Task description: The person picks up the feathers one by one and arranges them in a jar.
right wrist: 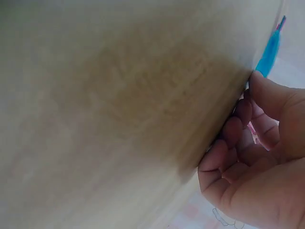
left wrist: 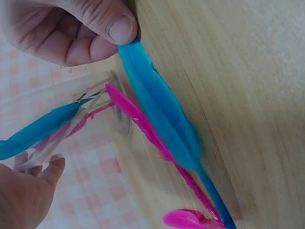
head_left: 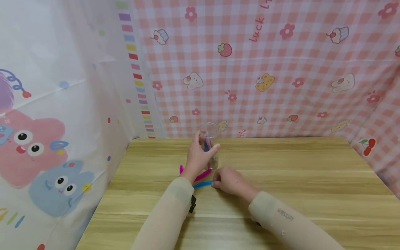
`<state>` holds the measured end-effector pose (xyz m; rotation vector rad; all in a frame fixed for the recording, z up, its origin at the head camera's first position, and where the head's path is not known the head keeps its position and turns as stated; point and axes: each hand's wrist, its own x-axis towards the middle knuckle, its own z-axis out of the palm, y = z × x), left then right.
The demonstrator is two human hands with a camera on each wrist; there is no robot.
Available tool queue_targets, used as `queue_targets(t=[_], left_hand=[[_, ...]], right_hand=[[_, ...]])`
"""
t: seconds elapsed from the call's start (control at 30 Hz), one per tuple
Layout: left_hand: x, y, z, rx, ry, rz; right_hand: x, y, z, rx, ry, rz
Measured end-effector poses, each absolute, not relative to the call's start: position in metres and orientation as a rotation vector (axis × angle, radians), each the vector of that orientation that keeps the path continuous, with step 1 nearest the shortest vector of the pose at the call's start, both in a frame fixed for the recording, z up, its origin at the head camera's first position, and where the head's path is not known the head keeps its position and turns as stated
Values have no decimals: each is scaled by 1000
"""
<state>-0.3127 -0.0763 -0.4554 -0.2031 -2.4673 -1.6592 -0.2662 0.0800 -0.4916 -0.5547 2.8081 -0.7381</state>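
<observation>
My left hand (head_left: 199, 156) is wrapped round a tall clear plastic cup (head_left: 214, 164) that stands upright towards the back of the table. Inside the cup, a blue feather (left wrist: 43, 125) and some pinkish ones show through the wall. My right hand (head_left: 232, 181) pinches one end of another blue feather (left wrist: 159, 102) between thumb and forefinger, low over the table just in front of the cup. Alongside that feather lies a magenta feather (left wrist: 138, 119), one end close to the cup's base. A further bright pink piece (left wrist: 186, 219) is near its far end, partly hidden by my left arm in the head view.
The wooden table (head_left: 297, 194) reaches back to a pink checked cloth (head_left: 250, 62) hanging behind the cup. On the left hangs a white cloth (head_left: 78, 114) with cartoon figures. A small black device (head_left: 192, 204) sits under the left cuff.
</observation>
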Motion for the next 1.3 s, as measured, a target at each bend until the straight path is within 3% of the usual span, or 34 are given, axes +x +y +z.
queue_targets(t=[0.2,0.43,0.57,0.73,0.83,0.97,1.13,1.3], left_hand=[[-312,-75,-458,-198,-2459,-1679],[-310,-73,-458,-159,-2502,-1664],[-311,-74,-456,-156,-2510,-1663],[-312,-76,-455,-173,-2502,-1666],[-312,-78,-454,-184,-2493,-1659],[-311,-80,-453,-175,-2497,-1658],[-311,-80,-453,-175,-2493,-1665],[-312,-78,-454,-193,-2488,-1666]], right_hand=[[-262,87,-493,-671,2770,-769],[-270,131,-475,-807,2625,-810],[-284,161,-433,-784,2708,-741],[-297,184,-350,-615,2959,-676],[-296,182,-305,-555,3131,-780],[-289,162,-272,-677,3325,-800],[-282,133,-262,-877,3432,-464],[-280,122,-269,-904,3459,-261]])
